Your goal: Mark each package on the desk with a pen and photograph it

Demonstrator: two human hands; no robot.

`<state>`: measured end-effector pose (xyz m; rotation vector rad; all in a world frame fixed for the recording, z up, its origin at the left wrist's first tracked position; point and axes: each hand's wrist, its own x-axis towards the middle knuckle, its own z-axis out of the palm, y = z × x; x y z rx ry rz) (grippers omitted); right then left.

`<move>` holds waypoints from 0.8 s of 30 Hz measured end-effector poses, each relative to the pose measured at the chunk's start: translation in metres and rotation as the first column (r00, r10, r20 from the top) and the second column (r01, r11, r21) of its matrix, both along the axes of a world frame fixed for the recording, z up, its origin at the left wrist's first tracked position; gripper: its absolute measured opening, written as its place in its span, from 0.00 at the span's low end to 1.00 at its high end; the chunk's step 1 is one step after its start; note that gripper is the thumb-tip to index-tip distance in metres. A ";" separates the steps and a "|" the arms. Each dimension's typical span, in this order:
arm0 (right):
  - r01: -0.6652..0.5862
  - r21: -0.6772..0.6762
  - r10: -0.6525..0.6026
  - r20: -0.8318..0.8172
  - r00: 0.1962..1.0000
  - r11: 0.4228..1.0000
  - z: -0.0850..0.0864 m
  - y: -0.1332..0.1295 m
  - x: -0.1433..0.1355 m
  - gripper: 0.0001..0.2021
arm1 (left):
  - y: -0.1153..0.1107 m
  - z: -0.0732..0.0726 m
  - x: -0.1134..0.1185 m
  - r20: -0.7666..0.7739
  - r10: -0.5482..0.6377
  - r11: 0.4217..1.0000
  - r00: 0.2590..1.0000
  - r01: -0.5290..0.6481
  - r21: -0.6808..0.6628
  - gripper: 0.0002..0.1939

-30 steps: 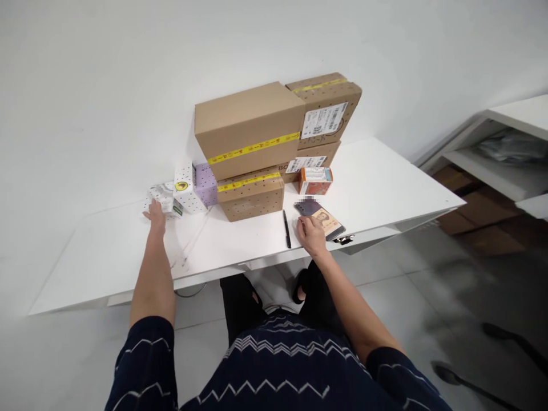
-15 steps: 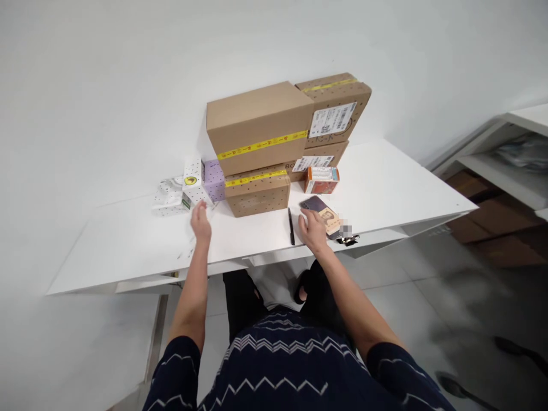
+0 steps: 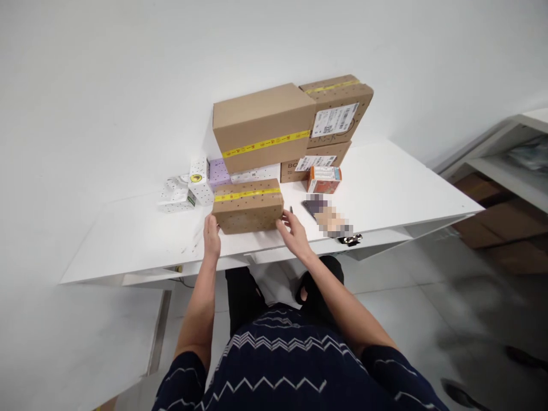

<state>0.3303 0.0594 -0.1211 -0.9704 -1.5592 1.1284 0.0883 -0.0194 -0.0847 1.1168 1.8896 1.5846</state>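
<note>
A small cardboard box (image 3: 248, 218) with yellow tape along its top is gripped at its two ends, near the front of the white table (image 3: 137, 234). My left hand (image 3: 212, 237) presses on its left end and my right hand (image 3: 294, 233) on its right end. Some fingers are hidden behind the box. Just beyond my right hand, the tip of a black pen (image 3: 291, 209) shows. Behind the box, a larger taped carton (image 3: 263, 134) rests on a white box (image 3: 257, 173) with a purple box (image 3: 220, 173) beside it.
Dotted white cartons (image 3: 200, 185) stand at the back left. A labelled carton (image 3: 336, 117) sits on another carton (image 3: 291, 171) at the back right. An orange-and-white box (image 3: 324, 181), a phone (image 3: 314, 208) and a metal clip (image 3: 351, 240) lie right of my hands.
Both hands have moved inward and taken hold of the small cardboard box. It has come away from the stack toward me, uncovering the white box behind. The pen is now mostly hidden.
</note>
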 end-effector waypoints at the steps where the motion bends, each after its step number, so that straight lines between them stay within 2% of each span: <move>1: -0.016 0.008 0.016 -0.015 1.000 1.000 -0.001 -0.015 0.001 0.24 | -0.011 -0.001 0.000 0.044 0.045 0.999 0.998 -0.046 0.013 0.28; 5: -0.013 0.033 0.013 -0.013 1.000 0.999 -0.007 -0.059 0.008 0.20 | -0.041 -0.009 0.007 0.210 0.219 0.971 0.953 -0.234 0.051 0.26; 7: -0.007 0.028 0.008 -0.022 1.000 1.000 -0.009 -0.067 0.011 0.20 | -0.046 -0.012 0.010 0.255 0.270 0.955 0.929 -0.293 0.056 0.26; 10: -0.018 -0.030 0.017 -0.043 0.999 0.999 -0.007 -0.068 0.014 0.20 | -0.046 -0.012 0.013 0.240 0.301 0.947 0.923 -0.320 0.042 0.24; 13: 0.013 -0.085 -0.017 -0.039 0.999 0.996 0.002 -0.064 0.016 0.22 | -0.043 -0.009 0.016 0.262 0.274 0.947 0.925 -0.307 0.092 0.20; 17: 0.069 -0.020 -0.070 -0.051 0.996 0.997 0.012 -0.054 0.018 0.24 | -0.043 -0.015 0.024 0.356 0.142 0.920 0.924 -0.256 0.298 0.15; 20: 0.088 -0.008 -0.088 -0.061 0.994 0.996 0.010 -0.049 0.021 0.25 | -0.048 -0.031 0.030 0.376 0.095 0.897 0.922 -0.243 0.370 0.14; 24: 0.086 -0.105 -0.086 0.006 0.996 0.991 -0.005 -0.053 0.028 0.29 | -0.065 -0.057 0.036 0.353 0.145 0.927 0.924 -0.251 0.277 0.14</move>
